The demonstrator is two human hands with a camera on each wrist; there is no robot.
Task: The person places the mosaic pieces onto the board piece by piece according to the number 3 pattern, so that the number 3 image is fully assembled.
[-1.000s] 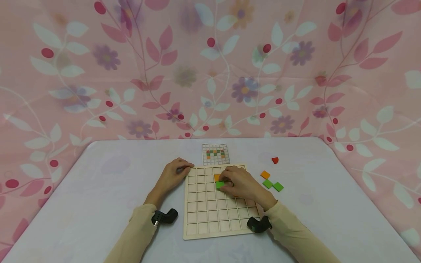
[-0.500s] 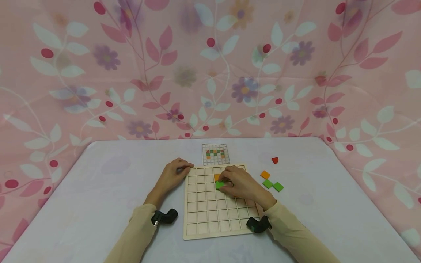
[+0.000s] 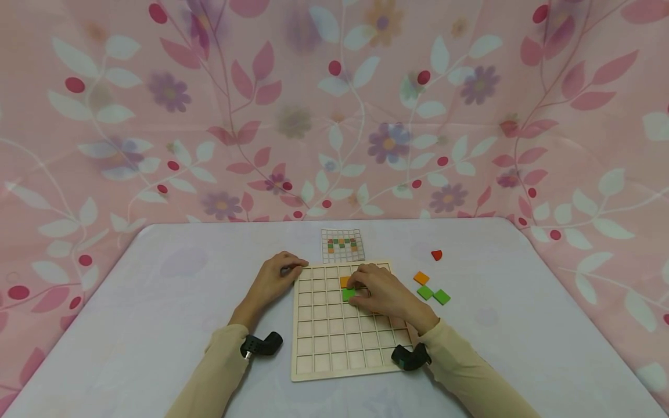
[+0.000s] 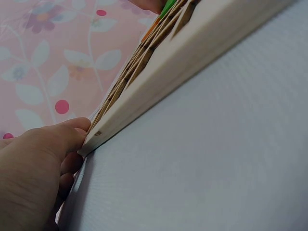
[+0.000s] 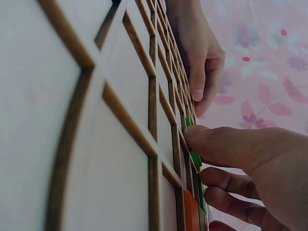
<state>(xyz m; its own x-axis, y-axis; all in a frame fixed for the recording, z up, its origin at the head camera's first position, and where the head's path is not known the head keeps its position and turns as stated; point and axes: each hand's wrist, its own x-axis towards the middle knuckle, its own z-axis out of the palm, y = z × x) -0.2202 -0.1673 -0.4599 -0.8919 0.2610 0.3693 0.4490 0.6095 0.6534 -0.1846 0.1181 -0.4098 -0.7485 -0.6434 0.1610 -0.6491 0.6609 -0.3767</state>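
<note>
A wooden grid board (image 3: 322, 343) lies flat on the table. My left hand (image 3: 276, 275) is at its far left corner, and thumb and fingers (image 4: 73, 137) hold that corner in the left wrist view. My right hand (image 3: 384, 293) is over the upper middle of the grid, where it pinches a green square tile (image 3: 348, 295); the thumb lies against the tile (image 5: 195, 158) in the right wrist view. Just beyond it an orange tile (image 3: 344, 282) sits in a cell. Another orange piece (image 5: 191, 211) shows lower in the right wrist view. My right hand hides several cells.
Behind the board lies a pattern card (image 3: 342, 245) with a coloured grid. To the right are a loose orange tile (image 3: 421, 278), two green tiles (image 3: 442, 297) and a red rounded piece (image 3: 436, 255). A floral pink cloth (image 3: 334, 116) hangs behind the table.
</note>
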